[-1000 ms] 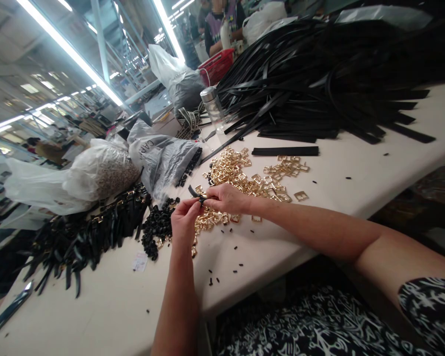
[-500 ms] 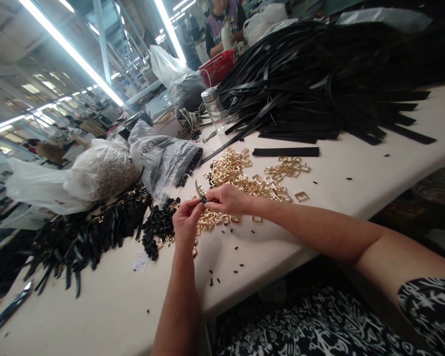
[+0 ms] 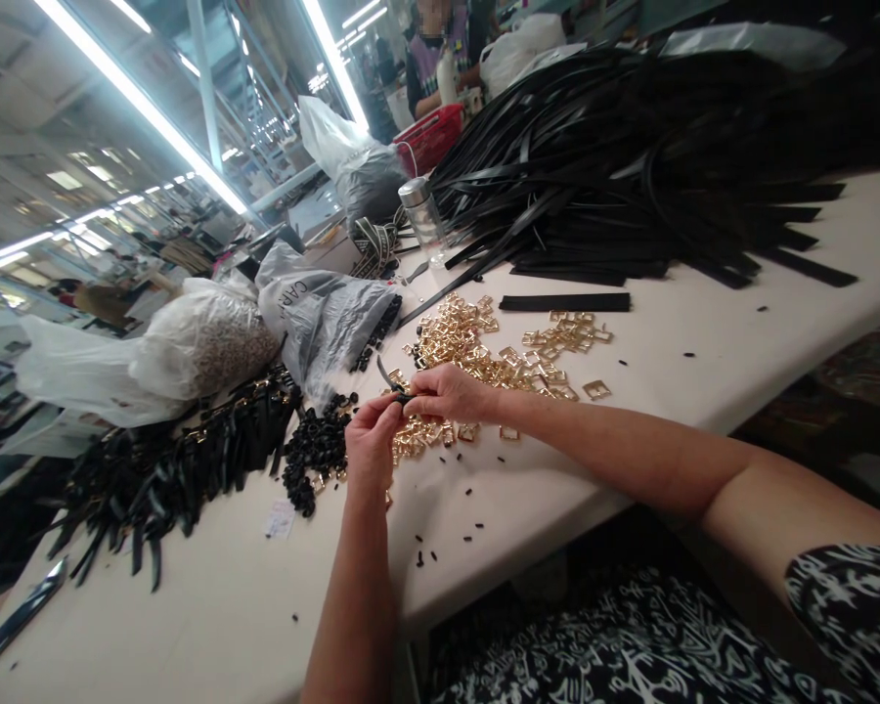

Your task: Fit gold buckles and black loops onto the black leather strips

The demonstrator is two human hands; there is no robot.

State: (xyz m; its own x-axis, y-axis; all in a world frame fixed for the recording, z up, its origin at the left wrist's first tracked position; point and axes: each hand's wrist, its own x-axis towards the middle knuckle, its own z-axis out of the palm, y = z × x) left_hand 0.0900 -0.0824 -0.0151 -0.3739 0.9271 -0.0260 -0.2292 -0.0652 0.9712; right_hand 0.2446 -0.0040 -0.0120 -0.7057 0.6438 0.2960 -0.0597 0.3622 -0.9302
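Note:
Fingers pinched, my left hand [image 3: 371, 430] and my right hand [image 3: 449, 393] meet over the table, both gripping a short black strap [image 3: 385, 374]. One narrow end of the strap sticks up between them; the fingers hide the rest. Under and behind the hands spreads a pile of gold metal buckles [image 3: 455, 332], with a looser group of buckles [image 3: 572, 332] to the right. Small black loops [image 3: 315, 445] are heaped just left of my left hand.
Long black straps [image 3: 572, 166] cover the table's far right. Finished-looking straps with gold fittings [image 3: 183, 469] lie left, near a blade-like metal tool [image 3: 25, 611]. Plastic bags [image 3: 205, 332], a glass bottle [image 3: 425, 220] and a red basket [image 3: 432, 137] stand behind. A person [image 3: 447, 59] sits across.
Both hands stay almost in place, still pinching the strap. Its free end has shifted slightly left and up.

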